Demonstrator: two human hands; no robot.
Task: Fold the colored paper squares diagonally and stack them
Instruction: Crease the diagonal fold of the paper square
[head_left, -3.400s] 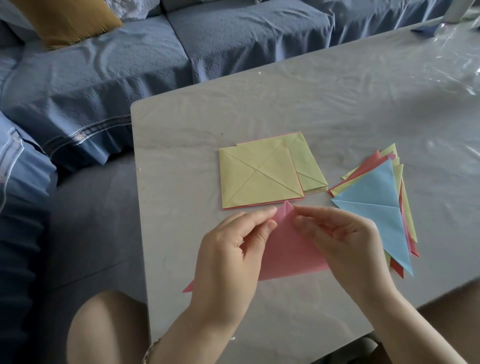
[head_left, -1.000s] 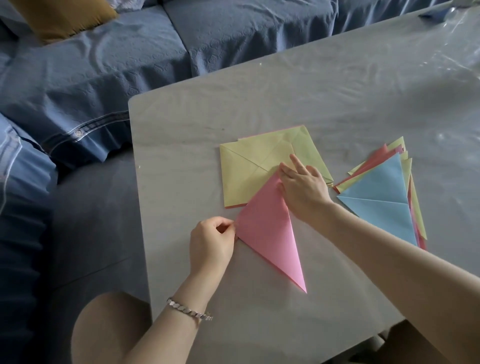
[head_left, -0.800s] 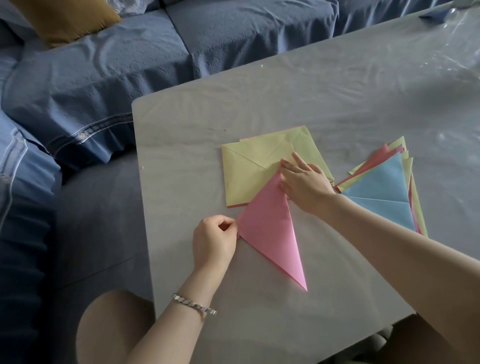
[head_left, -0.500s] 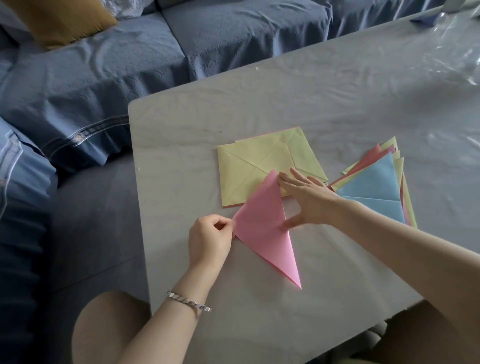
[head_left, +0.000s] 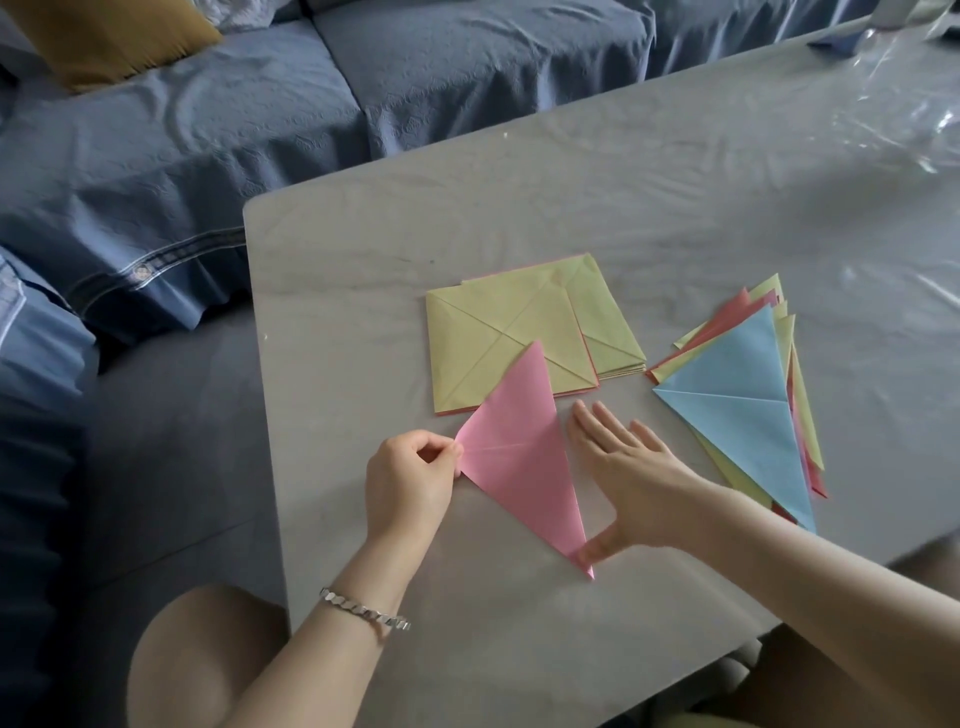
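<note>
Pink triangle (head_left: 519, 452) on grey table (head_left: 675, 208); blue sofa (head_left: 208, 130) behind.

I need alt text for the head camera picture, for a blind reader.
A left hand pinches a corner of a folded pink triangle on a grey table; the open right hand is beside it, thumb at its lower tip. Beyond are a stack of yellow squares and a pile of folded triangles, blue on top.
</note>
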